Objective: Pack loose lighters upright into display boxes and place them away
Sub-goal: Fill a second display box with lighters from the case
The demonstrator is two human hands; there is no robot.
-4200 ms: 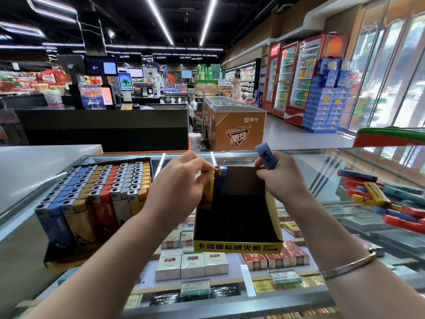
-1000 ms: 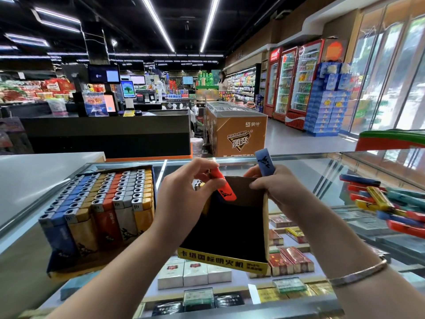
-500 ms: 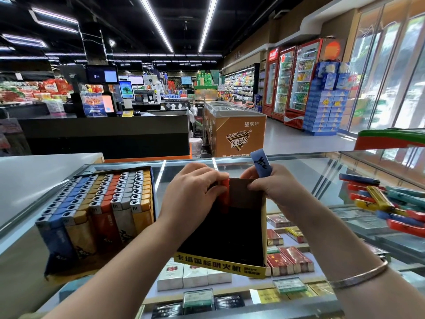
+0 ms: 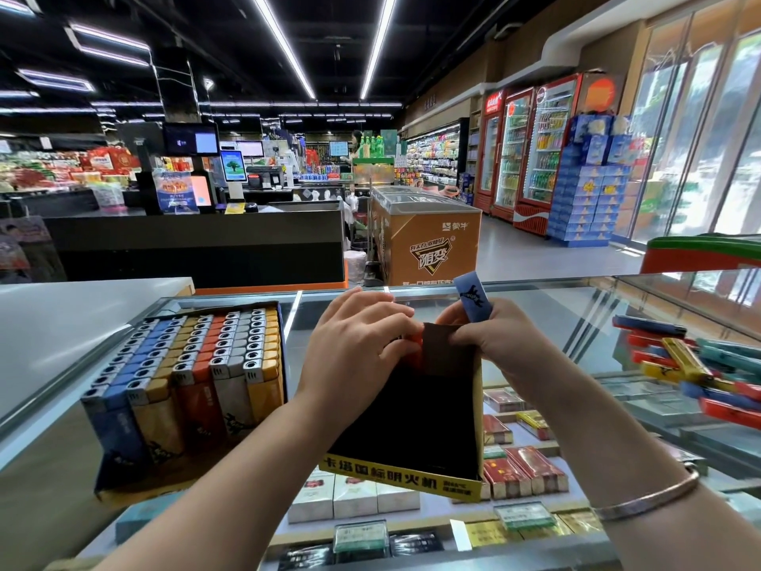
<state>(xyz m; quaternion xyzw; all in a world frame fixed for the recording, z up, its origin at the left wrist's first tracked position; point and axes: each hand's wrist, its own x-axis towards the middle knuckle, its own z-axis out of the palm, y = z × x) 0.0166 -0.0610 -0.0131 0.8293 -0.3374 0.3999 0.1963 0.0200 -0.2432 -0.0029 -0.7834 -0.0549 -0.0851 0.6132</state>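
Display box (image 4: 412, 426) tilted on glass counter (image 4: 576, 315), mostly unfilled. Red lighter (image 4: 416, 346) at its far left corner, pinched by left hand (image 4: 358, 344), fingers curled together. Right hand (image 4: 490, 340) gripping back wall, blue lighter (image 4: 473, 296) clamped upright. Full box (image 4: 189, 381) left; loose lighters (image 4: 692, 372) right.

Left hand (image 4: 354, 344) fingers curled; right hand (image 4: 490, 335) gripping.

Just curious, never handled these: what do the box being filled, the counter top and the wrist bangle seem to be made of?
The display box: thin printed cardboard, matte, with a raw brownish edge along its side wall. The counter top: clear glass, glossy, reflecting light and showing packs beneath. The bangle: probably polished metal, pinkish silver with a bright sheen.
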